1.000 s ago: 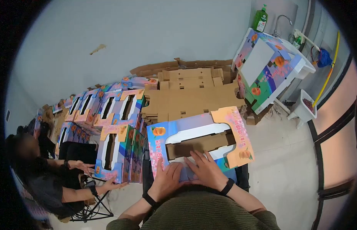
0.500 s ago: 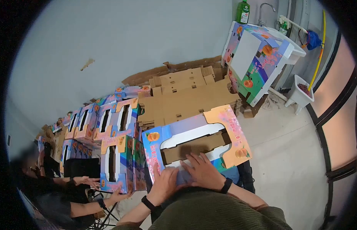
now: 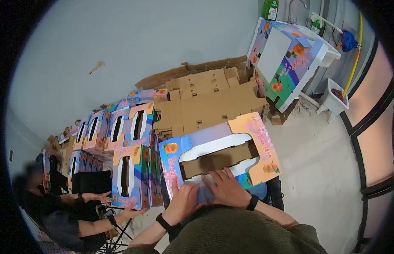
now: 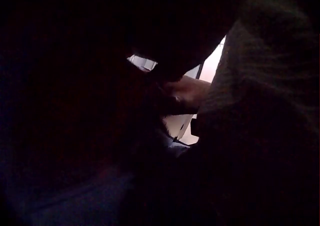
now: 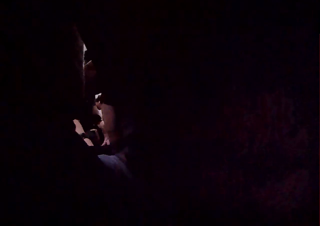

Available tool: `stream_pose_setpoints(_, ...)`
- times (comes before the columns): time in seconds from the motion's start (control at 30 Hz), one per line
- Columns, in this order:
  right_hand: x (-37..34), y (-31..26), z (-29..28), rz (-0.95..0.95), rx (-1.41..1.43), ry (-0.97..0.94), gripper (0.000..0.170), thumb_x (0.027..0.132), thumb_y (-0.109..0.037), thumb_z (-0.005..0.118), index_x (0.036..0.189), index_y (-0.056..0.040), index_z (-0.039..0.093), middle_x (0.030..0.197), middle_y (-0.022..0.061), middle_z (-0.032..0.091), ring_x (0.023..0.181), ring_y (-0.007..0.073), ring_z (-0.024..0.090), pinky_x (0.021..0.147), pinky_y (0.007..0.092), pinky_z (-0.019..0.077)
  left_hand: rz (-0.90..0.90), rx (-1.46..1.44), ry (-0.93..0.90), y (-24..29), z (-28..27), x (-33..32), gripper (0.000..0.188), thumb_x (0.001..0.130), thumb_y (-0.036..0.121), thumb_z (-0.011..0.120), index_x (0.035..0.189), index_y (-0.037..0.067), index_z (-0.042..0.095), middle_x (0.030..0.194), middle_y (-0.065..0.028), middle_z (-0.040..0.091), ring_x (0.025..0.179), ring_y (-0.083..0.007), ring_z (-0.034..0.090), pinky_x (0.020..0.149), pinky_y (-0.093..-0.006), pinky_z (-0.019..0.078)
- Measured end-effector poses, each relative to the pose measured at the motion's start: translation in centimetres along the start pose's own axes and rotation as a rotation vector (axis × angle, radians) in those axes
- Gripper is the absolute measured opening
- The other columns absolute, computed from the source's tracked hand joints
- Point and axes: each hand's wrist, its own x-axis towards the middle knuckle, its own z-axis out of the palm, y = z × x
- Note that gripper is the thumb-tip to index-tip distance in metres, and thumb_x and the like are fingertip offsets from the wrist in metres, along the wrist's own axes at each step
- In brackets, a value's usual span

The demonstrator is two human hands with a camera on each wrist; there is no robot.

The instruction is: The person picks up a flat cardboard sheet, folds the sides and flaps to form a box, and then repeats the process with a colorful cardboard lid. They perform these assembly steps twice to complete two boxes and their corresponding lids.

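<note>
In the head view, a printed cardboard fruit box [image 3: 207, 134] with an oblong top opening lies close against the person's front. My left hand [image 3: 183, 202] rests on its near side, fingers together and pointing away. On the same side, further right, my right hand [image 3: 225, 189] lies with fingers spread, their tips reaching the near edge of the opening. Both thumbs point inward and are partly hidden. Bare brown cardboard shows inside the opening. Both wrist views are almost wholly dark, with only slivers of light and skin.
Beyond the box lies a stack of flat brown cardboard [image 3: 205, 103]. Several finished boxes [image 3: 140, 125] stand at the left, where a seated person [image 3: 61, 211] holds one box [image 3: 142, 182]. Back right are a printed panel [image 3: 286, 63], a sink [image 3: 330, 51] and a white tub [image 3: 336, 99].
The head view has turned and shifted, so the surroundings sit differently in it. Both hands stay on the near side of the box, with little change.
</note>
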Motion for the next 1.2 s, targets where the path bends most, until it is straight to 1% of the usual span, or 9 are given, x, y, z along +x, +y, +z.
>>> stream_pose_setpoints(0.17,0.2,-0.5,-0.8,0.026,-0.011,-0.035,0.100,0.076,-0.056,0.078,0.154,-0.0064,0.039,0.144,0.0222,0.048,0.135,0.0380,0.043,0.114,0.0597,0.0294,-0.039,0.055,-0.054,1.7,-1.5,0.9,0.071,0.082,0.048,0.078,0.130,0.000,0.057,0.117,-0.0132,0.058,0.117,-0.0305,0.055,0.115,-0.0686,0.0181)
stream_pose_setpoints(0.27,0.2,-0.5,-0.5,0.017,-0.029,-0.022,0.102,0.074,-0.054,0.080,0.154,-0.0076,0.038,0.144,0.0214,0.047,0.136,0.0378,0.042,0.115,0.0590,0.0284,0.003,0.064,0.045,1.9,-0.3,1.1,0.065,0.084,0.047,0.076,0.128,0.002,0.058,0.112,-0.0118,0.057,0.113,-0.0287,0.056,0.115,-0.0650,0.0219)
stream_pose_setpoints(0.47,0.5,-0.6,-1.4,0.019,-0.017,-0.052,0.098,0.074,-0.055,0.079,0.152,-0.0078,0.043,0.144,0.0197,0.047,0.136,0.0364,0.041,0.116,0.0572,0.0267,0.101,0.159,0.092,1.5,0.6,1.2,0.047,0.086,0.040,0.075,0.115,0.005,0.063,0.103,-0.0108,0.055,0.106,-0.0277,0.055,0.109,-0.0562,0.0341)
stream_pose_setpoints(0.67,0.7,-0.5,-1.2,0.018,-0.038,-0.037,0.092,0.079,-0.058,0.074,0.151,-0.0083,0.045,0.144,0.0196,0.048,0.137,0.0367,0.040,0.117,0.0564,0.0264,0.145,0.116,0.112,1.0,0.4,1.2,0.030,0.086,0.037,0.075,0.094,0.009,0.067,0.103,-0.0125,0.056,0.105,-0.0298,0.055,0.105,-0.0552,0.0369)
stream_pose_setpoints(0.77,0.5,-0.4,-0.6,0.018,0.006,-0.018,0.090,0.081,-0.057,0.072,0.151,-0.0079,0.044,0.144,0.0203,0.048,0.136,0.0372,0.041,0.116,0.0569,0.0271,0.118,0.075,0.009,0.9,0.0,1.3,0.024,0.086,0.036,0.074,0.086,0.013,0.068,0.104,-0.0133,0.057,0.107,-0.0308,0.055,0.106,-0.0564,0.0362)
stream_pose_setpoints(0.87,0.5,-0.3,-0.3,0.016,0.028,-0.005,0.091,0.081,-0.057,0.072,0.152,-0.0078,0.043,0.145,0.0213,0.047,0.135,0.0381,0.043,0.115,0.0580,0.0283,0.135,0.072,0.033,0.8,-0.2,1.1,0.022,0.085,0.037,0.073,0.084,0.015,0.068,0.104,-0.0134,0.058,0.109,-0.0316,0.055,0.108,-0.0578,0.0345)
stream_pose_setpoints(0.97,0.5,-0.3,-0.2,0.010,0.018,0.009,0.092,0.081,-0.056,0.072,0.153,-0.0080,0.041,0.144,0.0218,0.047,0.134,0.0384,0.043,0.114,0.0591,0.0291,0.148,0.040,0.072,1.0,-0.6,1.4,0.014,0.087,0.030,0.069,0.087,0.016,0.067,0.097,-0.0093,0.056,0.102,-0.0279,0.058,0.107,-0.0597,0.0368)
stream_pose_setpoints(1.07,0.4,-0.4,0.1,0.012,0.010,0.015,0.092,0.081,-0.055,0.073,0.153,-0.0078,0.041,0.144,0.0220,0.047,0.134,0.0384,0.043,0.114,0.0594,0.0294,0.223,0.159,0.086,1.0,-0.2,1.4,0.015,0.086,0.034,0.069,0.085,0.019,0.068,0.102,-0.0083,0.059,0.107,-0.0263,0.059,0.110,-0.0599,0.0358)
stream_pose_setpoints(1.2,0.4,-0.5,0.0,0.006,-0.017,0.012,0.093,0.080,-0.053,0.074,0.153,-0.0066,0.042,0.143,0.0220,0.049,0.133,0.0382,0.044,0.114,0.0591,0.0293,0.321,0.264,-0.052,1.5,-1.7,2.5,0.008,0.084,0.025,0.065,0.086,0.017,0.067,0.096,-0.0050,0.057,0.102,-0.0226,0.060,0.109,-0.0548,0.0400)
